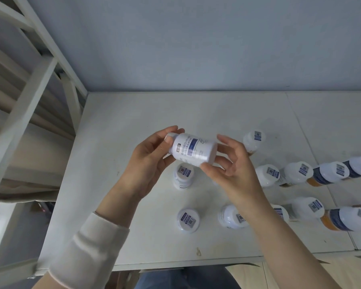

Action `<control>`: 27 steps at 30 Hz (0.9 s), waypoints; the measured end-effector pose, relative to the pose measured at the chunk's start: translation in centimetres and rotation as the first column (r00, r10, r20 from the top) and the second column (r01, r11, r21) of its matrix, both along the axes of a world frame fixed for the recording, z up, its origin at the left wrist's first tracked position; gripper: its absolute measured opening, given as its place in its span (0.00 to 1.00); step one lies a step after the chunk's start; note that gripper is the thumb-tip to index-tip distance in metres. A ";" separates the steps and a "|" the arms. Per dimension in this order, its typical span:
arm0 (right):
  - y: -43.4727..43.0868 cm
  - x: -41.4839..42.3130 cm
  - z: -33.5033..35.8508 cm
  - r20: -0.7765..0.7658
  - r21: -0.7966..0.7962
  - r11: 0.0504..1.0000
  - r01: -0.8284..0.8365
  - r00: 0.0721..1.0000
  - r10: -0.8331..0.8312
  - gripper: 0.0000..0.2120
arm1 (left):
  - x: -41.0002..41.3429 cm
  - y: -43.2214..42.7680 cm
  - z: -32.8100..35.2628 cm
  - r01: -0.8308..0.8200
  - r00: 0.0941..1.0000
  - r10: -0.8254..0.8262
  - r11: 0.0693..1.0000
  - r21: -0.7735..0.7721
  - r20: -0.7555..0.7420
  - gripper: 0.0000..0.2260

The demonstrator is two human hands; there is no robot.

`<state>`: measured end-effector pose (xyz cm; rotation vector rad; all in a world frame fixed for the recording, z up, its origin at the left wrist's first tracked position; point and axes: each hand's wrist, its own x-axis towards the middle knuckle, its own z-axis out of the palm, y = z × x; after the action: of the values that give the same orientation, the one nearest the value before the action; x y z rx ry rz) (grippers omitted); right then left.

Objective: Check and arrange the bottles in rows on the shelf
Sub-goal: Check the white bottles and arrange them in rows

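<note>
A white plastic bottle with a blue-and-white label (193, 150) is held sideways in the air above the white shelf board (133, 113); its opaque wall hides any contents. The left hand (148, 165) curls round its cap end, and the right hand (231, 170) pinches its base between thumb and fingertips. Below stand white-capped bottles (183, 177) with code stickers (189, 220) on their lids, in two loose rows. The rightmost bottles (329, 173) show orange under dark labels.

The held bottle (193, 150) was white with a blue label band. Right of it, bottles (319, 178) showed white caps (331, 176), navy labels and orange below; each cap bore a grey-and-blue code sticker (341, 170). The shelf (123, 122) was off-white, the wall (196, 38) pale blue-grey, the sleeve (88, 253) cream.
</note>
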<state>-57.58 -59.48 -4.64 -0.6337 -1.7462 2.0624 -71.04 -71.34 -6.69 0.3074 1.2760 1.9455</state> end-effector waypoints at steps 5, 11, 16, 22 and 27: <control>0.0 -0.1 0.1 0.047 0.065 0.996 0.068 0.996 -0.071 0.21 | -0.2 0.3 0.1 0.012 1.000 -0.012 1.000 -0.003 0.024 0.13; -0.5 -3.1 2.7 0.015 0.718 0.673 0.181 0.962 -0.274 0.23 | -0.8 1.4 -0.3 0.117 0.948 -0.103 0.993 -0.029 0.302 0.15; 0.3 -2.5 2.4 0.056 0.765 0.640 0.074 0.982 -0.180 0.23 | -2.1 1.4 0.0 0.054 0.976 -0.054 0.999 0.008 0.213 0.11; 3.3 -2.2 0.7 0.358 0.857 0.456 -0.240 0.914 -0.192 0.26 | -4.4 1.6 0.1 -0.050 0.800 -0.188 0.925 -0.376 -0.570 0.12; 3.6 -2.6 0.6 0.522 0.830 0.345 -0.438 0.828 -0.206 0.25 | -4.6 3.3 -1.7 -0.119 0.477 -0.436 0.828 -0.548 -0.763 0.16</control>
<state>-60.17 -55.85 -4.07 -0.7063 -2.9438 0.4953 -75.59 -68.03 -8.39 1.2042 2.2765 1.0934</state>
